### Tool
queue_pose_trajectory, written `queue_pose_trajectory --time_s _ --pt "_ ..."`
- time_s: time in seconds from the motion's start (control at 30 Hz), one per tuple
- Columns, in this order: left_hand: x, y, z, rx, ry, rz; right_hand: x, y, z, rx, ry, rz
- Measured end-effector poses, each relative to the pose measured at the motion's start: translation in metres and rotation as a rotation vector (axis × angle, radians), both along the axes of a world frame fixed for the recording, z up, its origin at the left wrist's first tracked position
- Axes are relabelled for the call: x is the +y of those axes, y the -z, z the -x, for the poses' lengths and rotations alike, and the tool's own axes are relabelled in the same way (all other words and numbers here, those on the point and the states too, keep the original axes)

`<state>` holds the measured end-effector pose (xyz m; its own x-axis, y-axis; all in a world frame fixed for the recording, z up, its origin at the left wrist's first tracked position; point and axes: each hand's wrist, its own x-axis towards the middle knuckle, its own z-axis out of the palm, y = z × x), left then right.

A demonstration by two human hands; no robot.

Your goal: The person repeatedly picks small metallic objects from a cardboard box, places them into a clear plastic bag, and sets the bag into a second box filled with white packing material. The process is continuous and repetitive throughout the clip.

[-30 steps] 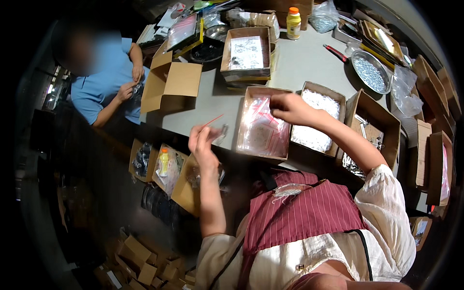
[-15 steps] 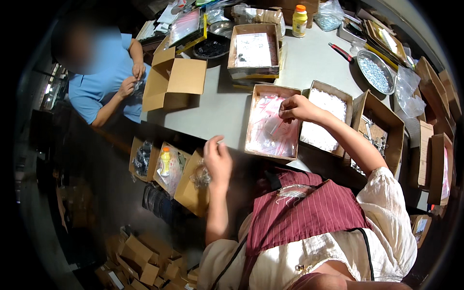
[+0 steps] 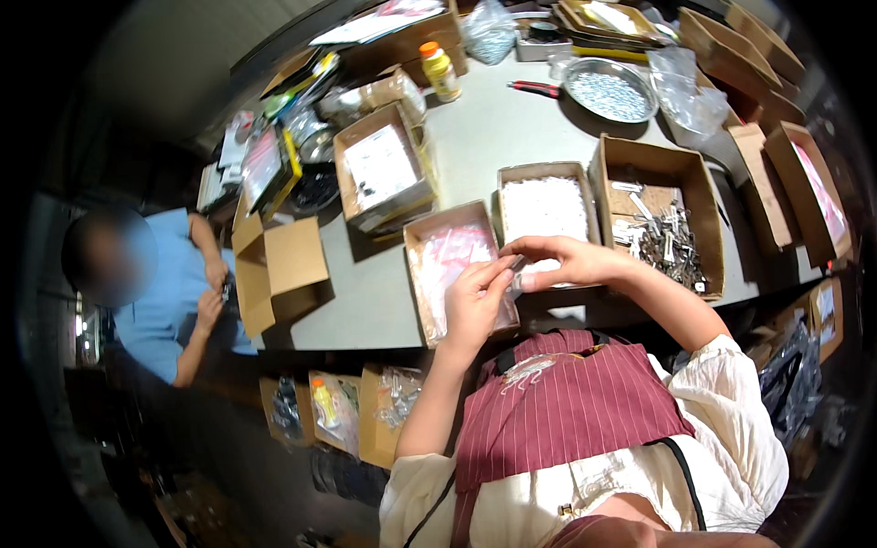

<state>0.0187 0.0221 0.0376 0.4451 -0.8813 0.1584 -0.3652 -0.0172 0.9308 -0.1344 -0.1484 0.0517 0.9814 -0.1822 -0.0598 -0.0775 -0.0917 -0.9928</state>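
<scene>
The left hand (image 3: 475, 301) and right hand (image 3: 568, 262) pinch a small clear item (image 3: 516, 284). Cardboard boxes (image 3: 297, 256) crowd the pale table (image 3: 480, 123) above a dark floor (image 3: 260, 470).

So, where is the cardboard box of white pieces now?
In the head view, the box of white pieces sits right of centre beyond the wearer's right hand, between the cardboard box of pinkish plastic bags and the cardboard box of metal parts.

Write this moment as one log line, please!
left hand: holding small item, kind unclear | right hand: holding same item | nearby: box of pinkish bags, box of white pieces
</scene>
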Motion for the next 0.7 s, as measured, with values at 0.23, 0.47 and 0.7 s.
queue_pose_trajectory --time_s 0.23,0.47,0.7 --pt "-0.017 -0.009 0.002 0.185 0.105 -0.060 0.010 0.016 0.041 0.166 0.105 -0.259" --pt "-0.022 0.008 0.009 0.380 0.085 -0.136 0.014 0.027 0.054 0.105 0.107 -0.443" --pt "-0.030 0.003 0.021 -0.067 0.047 -0.078 -0.001 0.028 0.050 -0.093 0.345 0.347"
